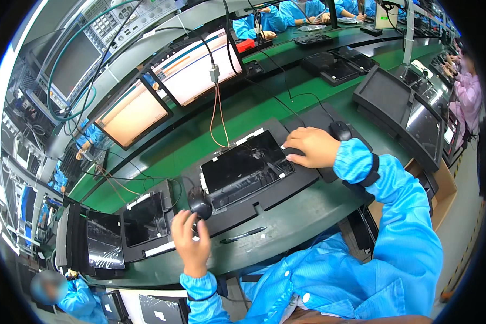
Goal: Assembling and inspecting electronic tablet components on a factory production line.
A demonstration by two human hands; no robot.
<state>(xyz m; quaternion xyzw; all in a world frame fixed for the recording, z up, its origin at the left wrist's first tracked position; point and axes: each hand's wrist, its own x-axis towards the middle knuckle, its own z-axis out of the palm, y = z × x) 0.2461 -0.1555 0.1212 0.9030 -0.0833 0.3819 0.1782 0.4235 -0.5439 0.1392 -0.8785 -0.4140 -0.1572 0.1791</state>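
Note:
A black tablet-like panel [245, 163] lies in a dark fixture tray [264, 197] on the green bench. My right hand [312, 147] rests on the panel's right edge, fingers curled and pressing down on it. My left hand [190, 241] is raised at the tray's left corner, its fingers apart and touching a round black knob [201, 208]. Whether it grips the knob I cannot tell. Both arms wear blue sleeves.
A black mouse [340, 130] sits on a pad behind my right hand. A black pen [243, 234] lies near the bench edge. A second fixture with a panel [144, 219] is at left, two lit monitors [162, 86] behind, dark screens [399, 105] at right. Other workers in blue sit nearby.

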